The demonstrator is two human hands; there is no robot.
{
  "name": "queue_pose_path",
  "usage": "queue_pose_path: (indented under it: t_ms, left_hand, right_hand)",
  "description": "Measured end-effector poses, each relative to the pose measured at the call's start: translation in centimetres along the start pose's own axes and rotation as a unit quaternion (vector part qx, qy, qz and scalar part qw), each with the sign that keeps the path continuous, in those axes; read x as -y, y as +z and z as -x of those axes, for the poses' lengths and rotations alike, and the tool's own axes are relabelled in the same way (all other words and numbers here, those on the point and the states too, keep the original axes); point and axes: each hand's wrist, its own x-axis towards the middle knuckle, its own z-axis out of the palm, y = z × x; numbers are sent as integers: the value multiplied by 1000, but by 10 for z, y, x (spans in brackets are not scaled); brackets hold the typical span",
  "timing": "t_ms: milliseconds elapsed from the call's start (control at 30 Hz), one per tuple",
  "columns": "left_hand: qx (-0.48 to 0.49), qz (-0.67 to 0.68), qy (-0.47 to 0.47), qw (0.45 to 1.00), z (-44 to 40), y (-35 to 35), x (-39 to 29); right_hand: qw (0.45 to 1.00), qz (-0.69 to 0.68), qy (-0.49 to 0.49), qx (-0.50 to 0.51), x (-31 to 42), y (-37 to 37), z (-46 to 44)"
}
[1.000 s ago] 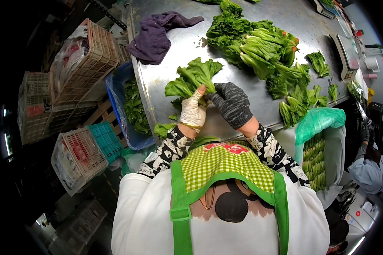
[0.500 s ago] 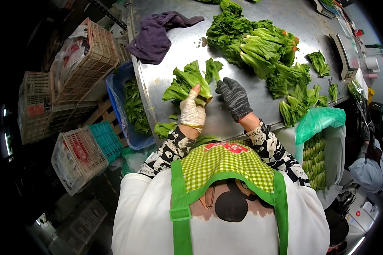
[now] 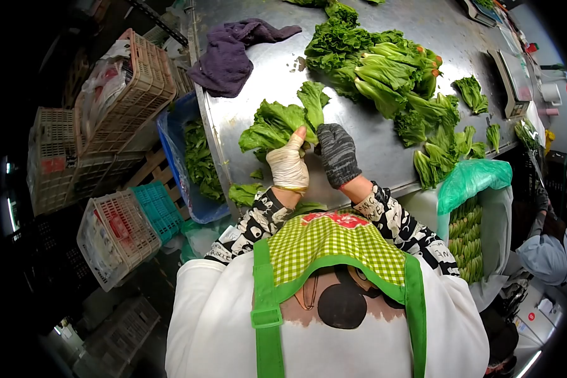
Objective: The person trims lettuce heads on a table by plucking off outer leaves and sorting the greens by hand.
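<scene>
My left hand [image 3: 288,162], in a whitish glove, is closed on a small bunch of leafy greens [image 3: 272,126] above the metal table [image 3: 372,164]. Beside it my right hand [image 3: 339,154], in a dark grey knit glove, has its fingers closed at the base of a single upright leaf [image 3: 313,104]. The leaf stands against the right side of the bunch, and the fingertips of both hands are close together. A large pile of greens [image 3: 384,72] lies beyond my right hand. Small leaf pieces [image 3: 244,193] rest near the table edge by my left wrist.
A purple cloth [image 3: 227,57] lies at the table's back left. Left of the table are a blue lined bin [image 3: 170,135] of leaves and stacked crates [image 3: 151,75]. At right stand a scale [image 3: 511,79] and a lined box of greens [image 3: 466,242]. Another person [image 3: 548,255] is at far right.
The leaf at my right hand came away from the bunch half a second ago and is now back against it. My right hand has moved slightly left, toward my left hand.
</scene>
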Motion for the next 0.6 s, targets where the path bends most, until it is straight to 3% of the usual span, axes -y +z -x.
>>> queue_pose_path:
  t_ms: [67, 167, 300, 333, 367, 400, 433, 467, 500, 567, 600]
  left_hand:
    - [11, 8, 7, 1000, 0, 2, 1]
    - [8, 3, 17, 1000, 1, 5, 2]
    - [11, -11, 18, 1000, -1, 3, 4]
    - [14, -14, 48, 999, -4, 3, 7]
    - [-22, -31, 8, 999, -9, -1, 12]
    - [-57, -48, -30, 997, -12, -3, 14]
    - [-35, -114, 12, 993, -15, -2, 13]
    - [-19, -179, 56, 982, -13, 2, 7]
    - [39, -291, 186, 938, -1, 4, 4]
    - [10, -248, 160, 955, -11, -3, 12]
    - [-2, -35, 31, 999, -5, 16, -2]
  right_hand:
    - [997, -26, 55, 54, 16, -14, -6]
    - [997, 14, 47, 61, 15, -11, -5]
    - [981, -151, 86, -82, 3, 8, -4]
    - [972, -192, 114, -77, 2, 9, -6]
    - [959, -234, 140, -72, 3, 9, -9]
    - [902, -335, 270, -45, 21, -8, -17]
    - [975, -129, 180, 11, 35, -27, -13]
    - [993, 82, 60, 52, 43, -41, -12]
    - [995, 25, 81, 45, 25, -22, -13]
    - [997, 39, -59, -27, -5, 1, -11]
    - [987, -147, 56, 28, 0, -6, -14]
